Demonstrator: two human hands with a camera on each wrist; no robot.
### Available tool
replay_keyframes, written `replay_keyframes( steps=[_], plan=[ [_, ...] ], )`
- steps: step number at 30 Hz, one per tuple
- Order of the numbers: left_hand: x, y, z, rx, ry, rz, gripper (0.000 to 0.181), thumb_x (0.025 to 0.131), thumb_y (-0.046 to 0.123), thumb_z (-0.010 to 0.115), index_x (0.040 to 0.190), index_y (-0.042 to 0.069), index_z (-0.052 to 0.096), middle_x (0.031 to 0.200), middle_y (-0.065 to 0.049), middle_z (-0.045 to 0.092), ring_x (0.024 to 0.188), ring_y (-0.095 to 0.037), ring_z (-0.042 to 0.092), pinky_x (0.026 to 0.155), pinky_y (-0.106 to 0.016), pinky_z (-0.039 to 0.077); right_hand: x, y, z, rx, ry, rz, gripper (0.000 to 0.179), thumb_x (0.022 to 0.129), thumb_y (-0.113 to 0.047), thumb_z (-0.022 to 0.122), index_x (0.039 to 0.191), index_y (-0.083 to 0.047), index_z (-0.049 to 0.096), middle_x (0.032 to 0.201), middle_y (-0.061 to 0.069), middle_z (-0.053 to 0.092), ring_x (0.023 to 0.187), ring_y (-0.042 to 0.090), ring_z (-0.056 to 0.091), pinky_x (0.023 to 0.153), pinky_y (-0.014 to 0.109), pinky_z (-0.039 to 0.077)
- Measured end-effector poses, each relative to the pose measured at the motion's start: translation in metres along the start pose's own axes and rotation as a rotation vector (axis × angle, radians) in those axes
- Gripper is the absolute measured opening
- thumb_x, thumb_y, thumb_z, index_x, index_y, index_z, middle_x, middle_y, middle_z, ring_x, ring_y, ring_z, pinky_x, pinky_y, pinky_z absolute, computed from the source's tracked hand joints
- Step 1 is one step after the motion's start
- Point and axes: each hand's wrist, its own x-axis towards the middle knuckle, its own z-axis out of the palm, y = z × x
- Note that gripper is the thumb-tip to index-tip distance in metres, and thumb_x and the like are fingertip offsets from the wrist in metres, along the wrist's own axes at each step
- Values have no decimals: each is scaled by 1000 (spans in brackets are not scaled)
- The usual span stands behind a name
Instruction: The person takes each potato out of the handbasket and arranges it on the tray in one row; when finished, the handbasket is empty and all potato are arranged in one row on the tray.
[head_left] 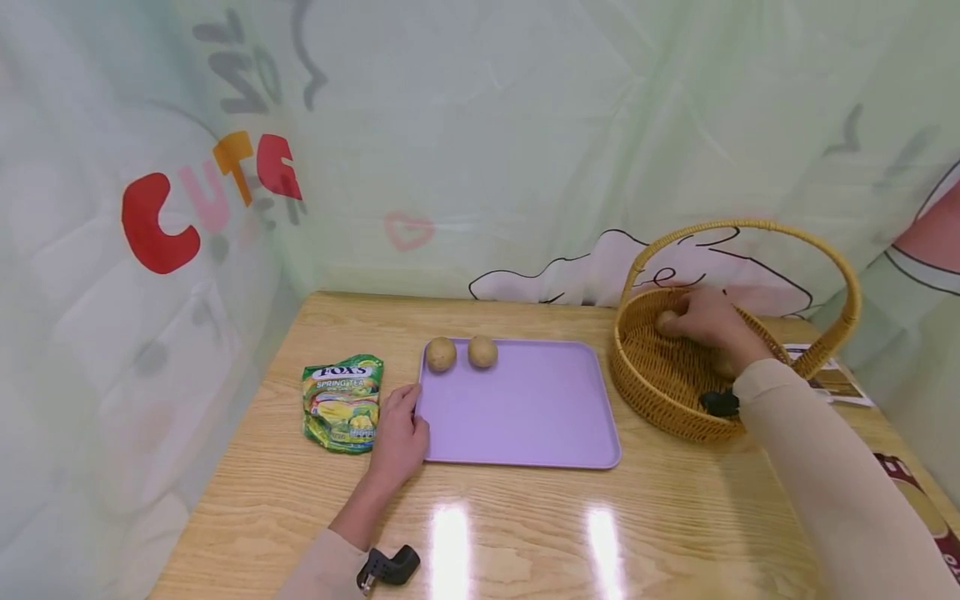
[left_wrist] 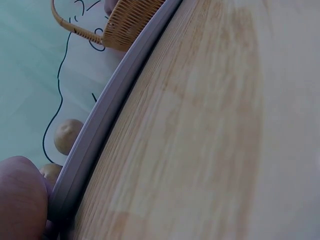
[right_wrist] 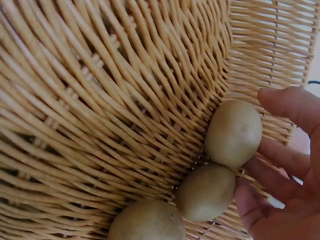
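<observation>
Potatoes (right_wrist: 233, 133), three visible: inside wicker basket (head_left: 645, 398). Right hand (head_left: 712, 321): partly open, fingers beside them, thumb apart. Lilac tray (head_left: 517, 417): narrow gap to basket; two further potatoes (head_left: 440, 355) along far edge, bare surface rightward. Left hand (head_left: 401, 437): at left rim; grip cannot be told. Green pouch (head_left: 341, 407): outside it, on desk (head_left: 525, 517).

The handle (head_left: 750, 224) arches over the basket (head_left: 628, 379), room beneath. Two potatoes (head_left: 441, 355) block the far left of the tray (head_left: 517, 408); its right half lies free. Left hand (head_left: 401, 437) and bag (head_left: 342, 407) crowd its left edge.
</observation>
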Motion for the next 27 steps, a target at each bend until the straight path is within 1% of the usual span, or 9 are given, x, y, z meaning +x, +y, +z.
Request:
replay_keyframes(
  steps=[3,4,8,11,13,17,20,23,27],
  plan=[
    [0,0,-1,1,2,0,48,83,-7,54,131,-10,55,129,-21,55,123,-37,48,104,-47,40,2,-2,7,-69,-30,-42,36,84,-26,73,104,3,67,96,14,62,83,28,54,67,37,48],
    [0,0,-1,1,3,4,48,83,-7,54,131,-10,55,129,-21,55,123,-37,48,104,-47,40,3,-3,8,-112,-37,-57,34,83,-25,73,103,2,68,95,13,63,82,28,54,66,36,47],
    [0,0,-1,0,12,22,48,82,-7,55,130,-11,55,128,-22,56,121,-37,49,102,-47,41,5,-6,12,-225,-74,-105,39,80,-25,75,109,1,69,99,12,66,81,27,55,66,35,47],
    [0,1,-1,-4,18,25,47,82,-8,55,129,-11,56,127,-22,56,120,-38,50,102,-48,42,6,-6,11,-249,-88,-122,46,81,-23,75,117,3,65,104,16,66,83,28,55,67,37,48],
    [1,2,-1,-2,19,23,46,82,-7,55,129,-11,56,127,-22,56,120,-38,49,102,-48,42,7,-6,10,-247,-93,-115,48,82,-22,75,121,3,63,107,18,64,85,29,55,70,39,49],
    [2,2,-2,6,19,17,46,83,-7,55,129,-11,56,128,-22,56,120,-37,49,102,-48,42,6,-6,9,-236,-99,-92,56,81,-22,76,125,7,59,116,26,60,92,34,54,81,50,48],
    [2,1,-1,6,16,18,46,83,-7,55,129,-11,56,128,-22,56,120,-38,50,102,-47,42,5,-4,11,-243,-108,-98,59,80,-22,78,126,9,57,119,30,58,96,36,54,87,56,44],
    [1,2,-1,0,19,25,46,82,-8,55,128,-12,57,127,-22,56,119,-38,50,102,-48,41,6,-2,13,-256,-114,-124,60,78,-20,80,126,8,58,121,30,58,99,36,53,91,58,42],
    [1,3,-1,0,19,27,46,82,-8,55,128,-11,57,127,-22,56,119,-38,50,102,-48,41,6,-2,13,-257,-115,-155,58,77,-18,80,125,7,60,120,28,59,99,36,53,89,57,43]
  ],
)
